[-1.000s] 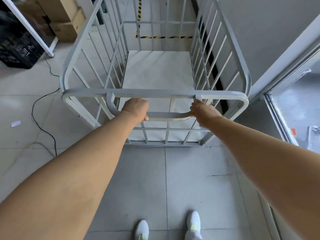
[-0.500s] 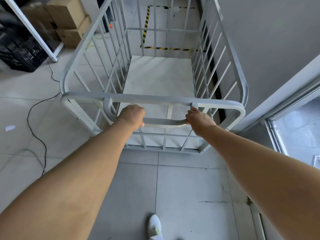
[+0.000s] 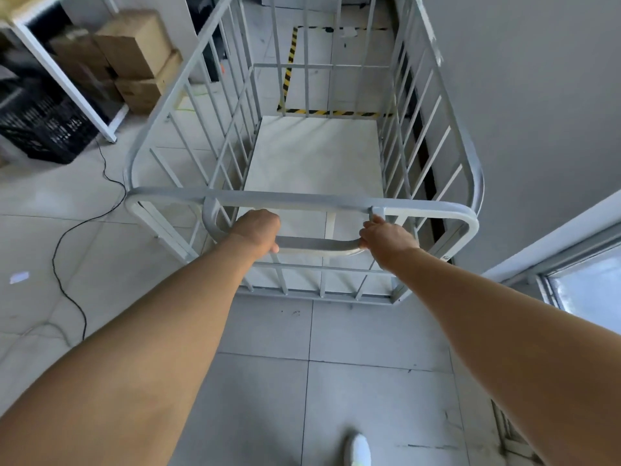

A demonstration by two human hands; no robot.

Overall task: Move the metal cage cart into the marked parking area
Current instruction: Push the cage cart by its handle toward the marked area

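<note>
A grey metal cage cart point(image 3: 161, 129) with barred sides and a pale flat floor stands in front of me. My left hand point(image 3: 258, 229) is closed around the left part of its curved push handle point(image 3: 319, 244). Its right end is gripped by my right hand point(image 3: 386, 238). Beyond the cart's far end, yellow-and-black striped tape point(image 3: 289, 68) marks a rectangle on the tiled floor; the cart's front edge sits just short of the near tape line.
A grey wall point(image 3: 521, 95) runs close along the cart's right side. Cardboard boxes point(image 3: 134, 55), a white shelf frame point(image 3: 67, 82) and a black crate point(image 3: 43, 129) stand at the left. A black cable point(image 3: 67, 230) trails over the floor tiles. A glass door point(image 3: 588, 290) is at the right.
The cart has rolled forward toward the taped rectangle, which now shows more fully ahead. I have stepped forward; only one shoe shows. Both hands keep their grip on the handle.
</note>
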